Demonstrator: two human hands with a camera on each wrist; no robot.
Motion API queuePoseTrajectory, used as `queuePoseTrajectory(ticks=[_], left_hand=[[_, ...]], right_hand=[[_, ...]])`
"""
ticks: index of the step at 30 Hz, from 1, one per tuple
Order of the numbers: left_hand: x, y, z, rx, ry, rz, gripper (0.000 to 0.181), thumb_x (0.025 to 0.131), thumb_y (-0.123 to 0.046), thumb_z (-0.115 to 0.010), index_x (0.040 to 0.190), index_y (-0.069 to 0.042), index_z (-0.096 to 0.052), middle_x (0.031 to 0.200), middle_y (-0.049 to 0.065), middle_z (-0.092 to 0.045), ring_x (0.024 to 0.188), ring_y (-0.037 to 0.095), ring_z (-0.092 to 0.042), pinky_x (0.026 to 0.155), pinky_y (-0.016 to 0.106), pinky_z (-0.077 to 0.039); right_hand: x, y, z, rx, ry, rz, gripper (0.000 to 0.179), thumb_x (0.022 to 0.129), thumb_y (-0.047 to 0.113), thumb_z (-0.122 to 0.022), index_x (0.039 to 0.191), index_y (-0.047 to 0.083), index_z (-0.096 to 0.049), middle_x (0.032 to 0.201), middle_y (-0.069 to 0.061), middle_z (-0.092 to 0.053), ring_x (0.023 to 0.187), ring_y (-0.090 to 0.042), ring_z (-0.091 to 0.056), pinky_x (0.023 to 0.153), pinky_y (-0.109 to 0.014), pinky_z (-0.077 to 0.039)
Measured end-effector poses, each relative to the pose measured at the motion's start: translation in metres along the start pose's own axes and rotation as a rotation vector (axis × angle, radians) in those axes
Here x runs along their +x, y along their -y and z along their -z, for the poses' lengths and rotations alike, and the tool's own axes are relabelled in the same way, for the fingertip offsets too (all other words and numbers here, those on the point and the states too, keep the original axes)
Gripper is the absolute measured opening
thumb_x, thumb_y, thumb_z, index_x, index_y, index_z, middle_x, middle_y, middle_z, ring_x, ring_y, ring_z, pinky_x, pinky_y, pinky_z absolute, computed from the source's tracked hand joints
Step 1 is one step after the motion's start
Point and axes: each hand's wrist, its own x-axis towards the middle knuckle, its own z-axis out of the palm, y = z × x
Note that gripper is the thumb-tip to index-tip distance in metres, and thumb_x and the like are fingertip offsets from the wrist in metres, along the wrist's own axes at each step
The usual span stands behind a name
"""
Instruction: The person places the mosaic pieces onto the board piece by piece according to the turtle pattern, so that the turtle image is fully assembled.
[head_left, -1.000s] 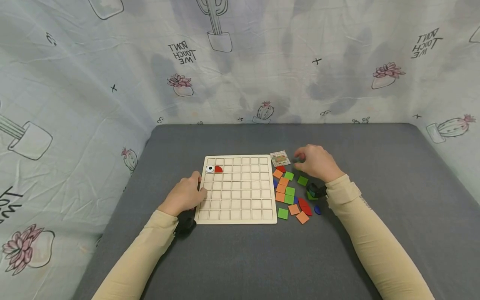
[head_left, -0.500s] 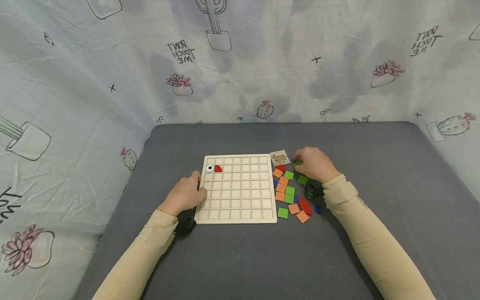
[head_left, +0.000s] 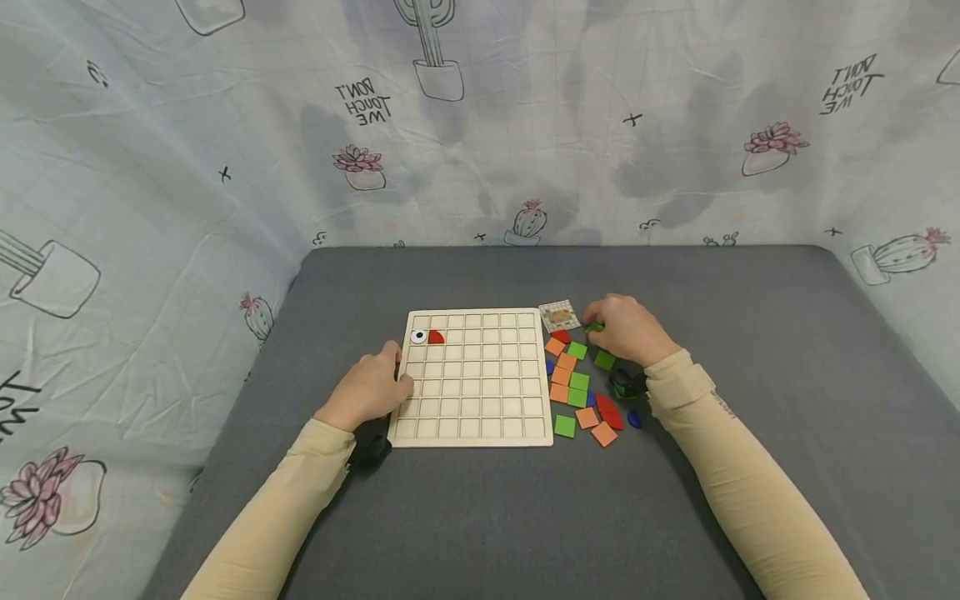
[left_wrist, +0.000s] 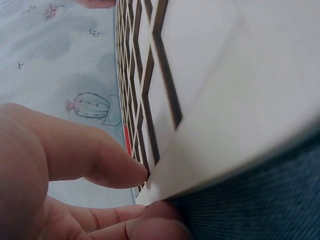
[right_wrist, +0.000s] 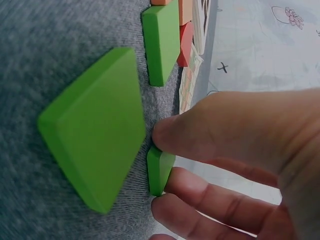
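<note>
Head view — grey tabletop, printed cloth

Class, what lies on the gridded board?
On the board: an eye piece and a red piece, side by side. The left hand covers part of its left edge, hiding what's beneath.

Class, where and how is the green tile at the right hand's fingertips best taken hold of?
The right hand would probably do best to pinch the green tile by two opposite side edges, coming from above and the right. The tile is flat but thick, so its sides give fingertips something to press, and the picture card lies close on its left.
</note>
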Motion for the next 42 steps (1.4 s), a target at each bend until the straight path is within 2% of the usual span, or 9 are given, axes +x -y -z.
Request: queuePoseTrajectory(ticks=[8,17,27,36,42], left_hand=[[-0.001,-0.001,0.001,0.010,0.001,-0.004,0.037,0.096,-0.021,-0.051,0.126,0.001,-0.049,0.065,0.005,-0.049,0.049,0.017,-0.044,0.049,0.031,-0.033],[-0.003,-0.002,0.003,0.004,-0.005,0.001,0.037,0.096,-0.021,-0.051,0.126,0.002,-0.049,0.067,0.007,-0.050,0.052,0.019,-0.046,0.050,0.033,-0.034],[-0.004,-0.005,0.003,0.001,0.016,0.012,0.039,0.098,-0.021,-0.051,0.130,0.002,-0.048,0.067,0.007,-0.050,0.050,0.019,-0.045,0.050,0.032,-0.035],[-0.004,-0.007,0.003,-0.003,0.012,0.007,0.037,0.097,-0.021,-0.050,0.127,0.001,-0.048,0.065,0.006,-0.048,0.049,0.018,-0.043,0.050,0.032,-0.033],[-0.004,-0.006,0.001,-0.003,0.005,0.006,0.036,0.097,-0.021,-0.051,0.126,0.000,-0.048,0.068,0.008,-0.050,0.051,0.020,-0.045,0.050,0.033,-0.035]], right_hand=[[0.000,0.001,0.000,-0.021,-0.042,0.026,0.022,0.091,0.009,-0.075,0.112,0.004,-0.078,0.106,-0.018,-0.067,0.094,-0.033,-0.065,0.080,-0.050,-0.054],[-0.001,0.008,0.000,-0.012,-0.105,0.123,0.021,0.091,0.007,-0.075,0.111,0.003,-0.077,0.101,-0.016,-0.066,0.086,-0.029,-0.063,0.072,-0.045,-0.054],[-0.004,0.028,0.000,0.049,-0.122,0.205,0.022,0.092,0.008,-0.073,0.114,0.005,-0.078,0.103,-0.012,-0.066,0.079,-0.022,-0.058,0.063,-0.036,-0.047],[-0.003,0.059,-0.009,0.103,-0.136,0.313,0.018,0.092,0.008,-0.075,0.109,0.004,-0.076,0.101,-0.009,-0.065,0.076,-0.019,-0.060,0.068,-0.036,-0.051],[0.006,0.080,-0.014,0.117,-0.120,0.377,0.017,0.093,0.010,-0.074,0.110,0.006,-0.076,0.105,-0.008,-0.067,0.087,-0.024,-0.066,0.076,-0.037,-0.054]])
